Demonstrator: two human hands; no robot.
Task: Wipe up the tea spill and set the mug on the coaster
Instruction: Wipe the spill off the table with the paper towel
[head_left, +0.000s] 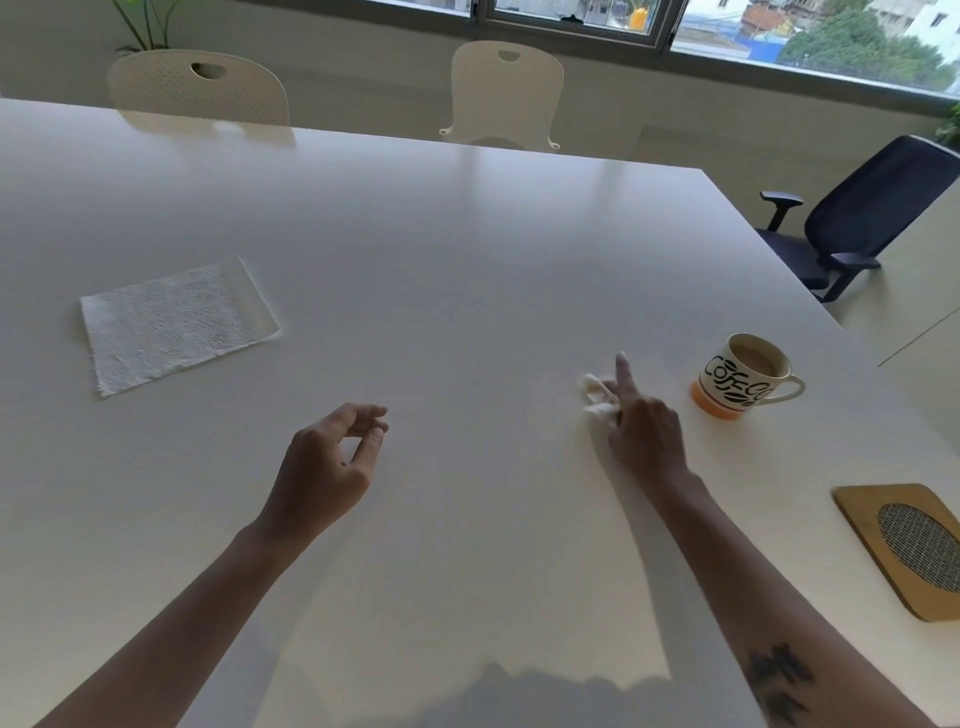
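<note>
right hand (644, 436) fingers (623, 374) pinch a crumpled tissue (597, 397) on the tabletop (467, 260); mug (743, 376) stands just right of them, coaster (872, 525) nearer, left hand (327, 467) loosely curled, empty

The tabletop (467, 260) looks smooth with a soft sheen — chairs reflect faintly near its far edge. Toward its left edge lies a paper towel (174, 325), matt and embossed. Near the right edge, the mug (743, 376) looks like glazed ceramic, glossy; the coaster (872, 514) is wood — matt, with a woven mesh inset.
</note>
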